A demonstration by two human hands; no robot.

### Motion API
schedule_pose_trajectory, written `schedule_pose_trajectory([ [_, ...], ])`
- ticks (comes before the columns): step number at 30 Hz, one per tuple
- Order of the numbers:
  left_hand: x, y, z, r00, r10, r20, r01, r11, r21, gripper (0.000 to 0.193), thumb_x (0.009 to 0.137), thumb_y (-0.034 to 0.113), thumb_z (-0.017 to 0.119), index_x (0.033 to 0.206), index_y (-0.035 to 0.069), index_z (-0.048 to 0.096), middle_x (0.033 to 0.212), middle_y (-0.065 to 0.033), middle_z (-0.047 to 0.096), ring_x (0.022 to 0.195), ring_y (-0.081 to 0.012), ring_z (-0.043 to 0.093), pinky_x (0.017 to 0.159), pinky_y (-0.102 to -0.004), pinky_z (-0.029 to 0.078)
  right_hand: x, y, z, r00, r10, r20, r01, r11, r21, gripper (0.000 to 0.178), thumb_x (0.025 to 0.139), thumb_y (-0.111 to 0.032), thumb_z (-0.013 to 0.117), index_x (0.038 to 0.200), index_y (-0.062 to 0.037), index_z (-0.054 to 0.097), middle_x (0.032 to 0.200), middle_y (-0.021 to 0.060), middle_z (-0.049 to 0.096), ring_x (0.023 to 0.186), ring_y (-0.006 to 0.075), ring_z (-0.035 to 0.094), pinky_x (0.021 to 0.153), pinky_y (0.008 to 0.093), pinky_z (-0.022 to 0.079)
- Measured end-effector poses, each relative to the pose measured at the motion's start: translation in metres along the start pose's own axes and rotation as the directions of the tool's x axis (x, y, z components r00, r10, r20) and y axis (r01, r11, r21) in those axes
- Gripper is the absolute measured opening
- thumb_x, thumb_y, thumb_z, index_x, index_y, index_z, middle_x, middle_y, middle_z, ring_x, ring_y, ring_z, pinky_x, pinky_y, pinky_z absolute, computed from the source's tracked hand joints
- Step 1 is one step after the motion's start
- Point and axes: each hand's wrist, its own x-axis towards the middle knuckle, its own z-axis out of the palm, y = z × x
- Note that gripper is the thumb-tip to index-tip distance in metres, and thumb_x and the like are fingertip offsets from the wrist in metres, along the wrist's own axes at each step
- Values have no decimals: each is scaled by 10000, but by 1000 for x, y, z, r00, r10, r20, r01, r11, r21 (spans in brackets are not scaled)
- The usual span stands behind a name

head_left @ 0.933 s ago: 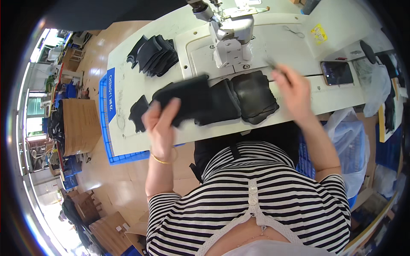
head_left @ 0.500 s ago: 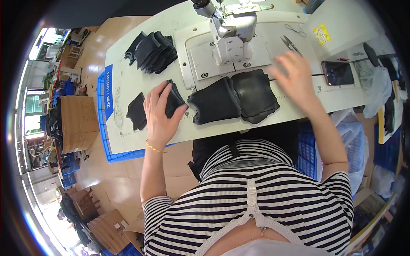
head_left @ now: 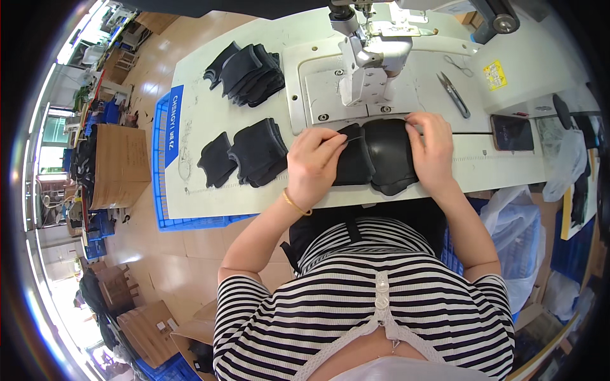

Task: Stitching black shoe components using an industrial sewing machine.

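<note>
Two stacks of black cut fabric pieces lie side by side at the table's front edge, close before the sewing machine (head_left: 375, 66). My left hand (head_left: 314, 164) is closed, thumb and fingers pinching at the upper left of the left stack (head_left: 353, 160). On the smooth, shinier right stack (head_left: 389, 155), my right hand (head_left: 434, 151) has its bent fingers closed at the upper right edge; its thumb is partly hidden. Farther left lie a thicker black stack (head_left: 260, 152) and a smaller one (head_left: 217, 160), both untouched.
More black pieces (head_left: 253, 75) are piled at the far left of the table. Thread snips (head_left: 454, 95), a looped metal tool (head_left: 459, 65) and a phone (head_left: 512, 133) lie to the right. A blue crate (head_left: 162, 197) shows beyond the left edge, near a cardboard box (head_left: 121, 168).
My left hand has moved right, from the thicker left stack to the left one of the two front stacks. My right hand has come down from near the snips to the right stack's edge.
</note>
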Motion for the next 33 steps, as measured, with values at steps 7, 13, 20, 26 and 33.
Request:
schedule_pose_trajectory([
  [7,48,57,-48,966,-237,101,256,844,-471,168,720,-78,775,846,9,707,929,-53,671,790,-124,607,710,-233,480,33,-58,-47,988,153,7,-130,809,573,117,932,4,623,1038,12,574,894,99,678,801,151,678,746,268,533],
  [13,65,61,-42,948,-252,194,317,809,-495,165,707,-80,782,805,5,680,948,-63,659,838,-124,612,744,-239,485,26,-69,-47,967,193,166,-247,546,801,117,959,12,576,1070,15,538,916,93,674,838,134,666,775,264,532],
  [20,63,67,-40,881,-378,286,473,664,-579,156,726,-101,762,818,-10,675,940,-52,652,856,-104,603,765,-237,494,20,-75,-50,919,302,254,-369,433,822,135,959,-35,600,1079,22,573,890,76,677,812,92,641,728,236,515],
  [26,67,76,-34,868,-432,245,483,625,-613,138,779,-74,747,884,-18,678,942,-41,655,859,-93,599,773,-218,484,18,-76,-45,903,359,237,-371,372,851,132,948,-46,625,1054,25,594,886,71,679,772,78,620,685,225,503],
  [33,67,70,-32,902,-326,281,431,700,-569,126,822,-47,729,944,-26,705,897,-33,659,840,-78,586,753,-206,468,17,-78,-42,902,373,219,-367,392,843,123,953,-43,616,1052,29,597,844,55,658,726,66,584,651,219,482],
])
